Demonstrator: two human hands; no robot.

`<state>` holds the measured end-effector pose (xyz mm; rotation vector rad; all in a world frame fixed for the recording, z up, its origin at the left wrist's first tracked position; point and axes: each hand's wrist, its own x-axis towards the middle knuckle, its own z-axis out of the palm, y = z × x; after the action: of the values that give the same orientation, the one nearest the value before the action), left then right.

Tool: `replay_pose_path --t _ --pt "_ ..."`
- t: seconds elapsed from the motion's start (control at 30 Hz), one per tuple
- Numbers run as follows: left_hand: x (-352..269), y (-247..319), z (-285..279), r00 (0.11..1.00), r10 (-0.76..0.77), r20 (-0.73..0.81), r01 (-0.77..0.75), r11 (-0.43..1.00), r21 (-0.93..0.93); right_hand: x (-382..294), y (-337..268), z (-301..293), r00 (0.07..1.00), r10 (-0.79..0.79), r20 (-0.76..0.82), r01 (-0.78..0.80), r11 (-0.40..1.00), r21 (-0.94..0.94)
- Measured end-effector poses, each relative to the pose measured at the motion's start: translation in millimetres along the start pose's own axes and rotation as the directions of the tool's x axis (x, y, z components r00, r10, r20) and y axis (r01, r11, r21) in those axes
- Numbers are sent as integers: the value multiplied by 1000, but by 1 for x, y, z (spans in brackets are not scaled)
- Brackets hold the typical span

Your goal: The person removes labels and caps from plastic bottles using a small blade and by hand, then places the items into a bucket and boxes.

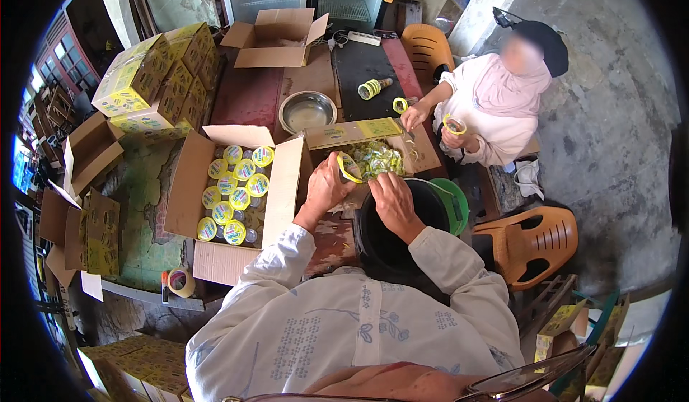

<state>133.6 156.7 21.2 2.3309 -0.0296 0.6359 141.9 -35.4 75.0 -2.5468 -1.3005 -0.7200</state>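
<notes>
My left hand (327,185) grips a plastic cup with a yellow-rimmed printed lid (349,168), tilted on its side. My right hand (394,200) is above the rim of a black bucket (430,197), with its fingers bunched together beside a heap of yellow-green plastic scraps (379,157); whether it pinches anything is hidden. The heap lies in a low cardboard box (352,133). Left of my left hand, an open carton (282,192) holds several lidded cups (239,197), lids up.
A co-worker (498,100) across the table's right side holds a cup. A steel bowl (307,112), stacked cups (371,88), an open carton (274,41) and closed cartons (156,79) stand farther back. A green bucket (455,203) and an orange chair (533,246) are right; a tape roll (181,282) lies near left.
</notes>
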Motion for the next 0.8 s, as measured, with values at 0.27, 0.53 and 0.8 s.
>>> replay_pose_path --t 0.27,0.53,0.8 --pt "0 -8 6 970 -130 207 146 987 -62 -1 5 21 996 -61 70 67 994 -84" --pt "-1 -31 19 953 -102 285 191 933 -306 1 13 34 994 -56 96 64 994 -85" --pt "8 -45 21 951 -103 292 230 866 -444 7 25 45 1000 -23 15 23 1000 -7"
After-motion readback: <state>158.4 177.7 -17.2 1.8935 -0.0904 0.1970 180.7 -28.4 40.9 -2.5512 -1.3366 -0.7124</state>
